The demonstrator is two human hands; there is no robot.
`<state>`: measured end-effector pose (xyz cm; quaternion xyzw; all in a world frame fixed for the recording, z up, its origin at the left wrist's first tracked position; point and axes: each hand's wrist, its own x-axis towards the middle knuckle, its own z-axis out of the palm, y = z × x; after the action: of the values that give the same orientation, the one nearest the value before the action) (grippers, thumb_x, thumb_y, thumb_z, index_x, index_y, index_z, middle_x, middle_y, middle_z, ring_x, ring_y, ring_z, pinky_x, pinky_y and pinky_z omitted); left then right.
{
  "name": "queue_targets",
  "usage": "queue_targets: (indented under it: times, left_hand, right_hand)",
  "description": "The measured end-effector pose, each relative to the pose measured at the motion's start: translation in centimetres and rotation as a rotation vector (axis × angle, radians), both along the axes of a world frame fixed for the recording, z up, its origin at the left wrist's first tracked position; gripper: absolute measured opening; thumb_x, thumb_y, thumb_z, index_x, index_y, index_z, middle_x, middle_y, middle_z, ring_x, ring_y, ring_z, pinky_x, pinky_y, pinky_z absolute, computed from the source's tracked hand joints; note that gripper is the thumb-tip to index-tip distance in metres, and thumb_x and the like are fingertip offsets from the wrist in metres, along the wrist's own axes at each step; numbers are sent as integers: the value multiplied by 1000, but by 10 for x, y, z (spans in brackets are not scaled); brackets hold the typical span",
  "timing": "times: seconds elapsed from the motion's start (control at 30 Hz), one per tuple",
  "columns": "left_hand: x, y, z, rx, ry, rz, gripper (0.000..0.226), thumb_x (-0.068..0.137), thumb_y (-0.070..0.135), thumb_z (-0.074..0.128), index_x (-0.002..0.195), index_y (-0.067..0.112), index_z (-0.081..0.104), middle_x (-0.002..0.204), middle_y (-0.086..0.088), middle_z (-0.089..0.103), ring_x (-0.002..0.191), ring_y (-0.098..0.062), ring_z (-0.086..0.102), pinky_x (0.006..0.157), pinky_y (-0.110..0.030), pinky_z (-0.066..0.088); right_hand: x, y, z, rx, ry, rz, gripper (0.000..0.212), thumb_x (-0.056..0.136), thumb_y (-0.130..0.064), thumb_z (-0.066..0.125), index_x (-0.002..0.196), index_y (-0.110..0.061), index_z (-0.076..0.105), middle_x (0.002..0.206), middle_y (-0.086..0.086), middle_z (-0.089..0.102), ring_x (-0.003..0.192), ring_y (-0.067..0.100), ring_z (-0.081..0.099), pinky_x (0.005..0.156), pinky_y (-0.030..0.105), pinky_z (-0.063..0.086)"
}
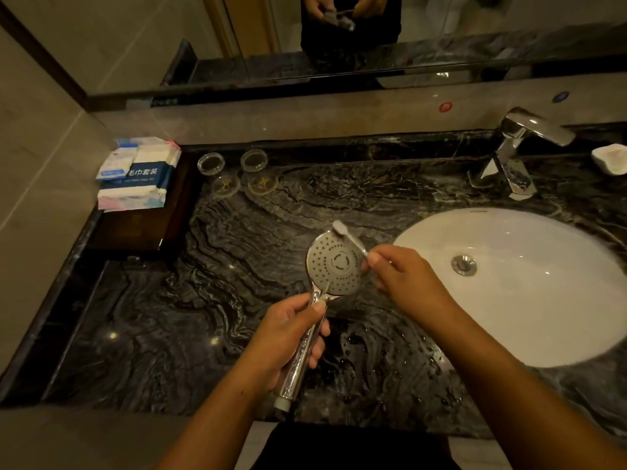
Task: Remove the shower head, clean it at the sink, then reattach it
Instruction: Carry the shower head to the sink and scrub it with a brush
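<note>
At frame centre, over table [169, 317], just left of sink [543, 334]: shower head [334, 264] face up, handle gripped in left hand [288, 337]. Toothbrush [349, 237] pinched in right hand [403, 273], bristles at its upper rim.

The blue towel packet [146, 172] reads "毛巾套装".

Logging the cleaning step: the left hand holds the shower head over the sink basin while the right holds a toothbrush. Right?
Wrong place: in the head view the shower head is over the dark counter, left of the basin. The rest stands.
</note>
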<state>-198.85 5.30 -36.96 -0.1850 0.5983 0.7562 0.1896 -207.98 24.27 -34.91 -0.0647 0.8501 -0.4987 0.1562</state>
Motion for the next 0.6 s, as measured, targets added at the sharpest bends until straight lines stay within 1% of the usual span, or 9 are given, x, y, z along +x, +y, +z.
queue_targets:
  times: [0.07,0.13,0.2,0.33,0.37,0.4,0.5,0.53,0.6]
  left_hand:
    - [-2,3,1,1,7,7,28,100,20,53,111,-4,58,75,-14,58,42,-18,48,37,-23,41]
    - [-5,4,2,3,-5,25,30,100,20,52,113,-7,56,74,-14,59,41,-17,48,36,-22,41]
    - [-7,3,2,4,-10,27,31,99,20,53,111,-9,53,74,-14,58,39,-16,47,36,-22,40]
    - [-10,5,4,1,10,-16,30,100,20,53,109,-9,53,74,-13,58,41,-17,48,37,-22,40]
    - [-10,5,4,-3,8,-18,30,100,20,53,109,-9,54,74,-13,58,41,-17,48,37,-23,41]
    - [-11,5,4,-5,3,-17,30,100,20,53,110,-8,55,74,-13,58,41,-17,48,37,-23,41]
    - [-11,3,3,-15,-6,-13,27,100,20,53,109,-5,58,73,-13,58,41,-16,49,37,-22,41]
    - [-10,3,3,-14,-5,-16,28,100,20,53,109,-5,58,73,-13,58,41,-16,48,37,-22,41]
    - [-12,4,5,-15,-2,-25,29,100,21,53,112,-6,57,72,-12,58,41,-16,47,37,-22,41]
  right_hand:
    - [5,-3,0,-18,-17,10,29,103,-26,48,83,-22,69,64,-4,61,56,-1,55,55,16,45]
    - [14,-6,1,59,-119,252,28,103,-28,50,84,-22,69,74,3,66,67,10,62,64,26,49]
    - [17,-8,3,103,-154,361,28,103,-28,50,83,-22,69,75,4,66,68,12,62,63,27,48]
    - [6,-11,3,-6,5,-44,29,103,-25,47,83,-21,68,65,-5,59,60,9,56,57,26,41]
    - [5,-11,3,-14,11,-82,29,103,-25,47,83,-20,68,64,-5,59,59,8,55,56,26,41]
    - [5,-12,3,-10,-17,-38,29,103,-24,48,82,-19,68,63,-5,58,57,7,54,56,25,41]
    - [10,-12,4,58,-192,303,30,103,-24,50,80,-19,69,59,-9,56,50,-4,51,57,22,40]
    - [10,-10,4,50,-198,319,30,103,-25,50,80,-20,69,57,-10,55,50,-5,51,58,22,41]
    - [5,-8,4,-5,-106,116,31,103,-25,49,79,-19,69,58,-10,57,53,-1,52,58,24,42]
